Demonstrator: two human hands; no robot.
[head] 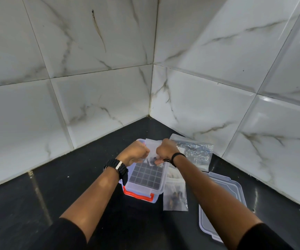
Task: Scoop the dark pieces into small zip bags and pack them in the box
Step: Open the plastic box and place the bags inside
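A clear plastic box [160, 184] with an orange handle sits on the black counter, and a grid-patterned tray shows inside it. Above its far end my left hand [136, 153] and my right hand [165, 150] both pinch a small zip bag [151, 158] with a few dark pieces in its bottom. Each hand grips one side of the bag's top. A second small zip bag [175, 197] holding dark pieces lies flat on the counter just right of the box.
A stack of clear zip bags [196, 150] lies behind my right hand near the wall. The box's clear lid [221, 204] rests on the counter [55, 186] at right, partly under my right forearm. Tiled walls meet in a corner close behind.
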